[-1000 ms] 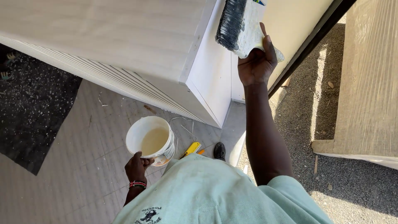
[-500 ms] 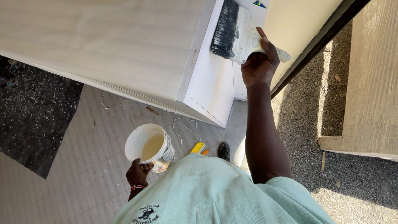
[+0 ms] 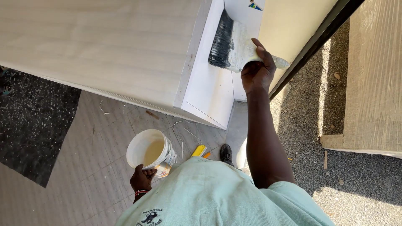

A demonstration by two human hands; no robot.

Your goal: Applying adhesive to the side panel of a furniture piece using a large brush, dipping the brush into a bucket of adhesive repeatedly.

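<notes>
The right hand (image 3: 257, 72) is reaching up and away from the body, fingers wrapped closed around the pale handle of a wide paintbrush (image 3: 228, 42). The brush's black bristles are pressing against the white corner trim (image 3: 207, 90) of a wall. Its long axis is running from the hand toward the upper left, with the bristle band lying nearly upright along the trim, so the working end is sitting just beyond the fingertips on the left of that hand. To the left of the trim, pale ribbed siding (image 3: 104, 50) is filling the upper part of the view; to its right, a cream panel (image 3: 293, 25) is meeting a dark frame edge.

The left hand (image 3: 142, 179) is hanging low, near the body, gripping the rim of a white bucket (image 3: 148, 148) from below; the bucket is holding what is probably cream-coloured paint, though shadow is making the level hard to judge. Bucket and brush are lying well apart, the bucket below and to the left of the brush, so the right hand alone is near the wall. A yellow tool (image 3: 199, 150) and a dark shoe (image 3: 226, 153) are showing on the grey paved floor (image 3: 83, 175), beside gravel (image 3: 305, 125).
</notes>
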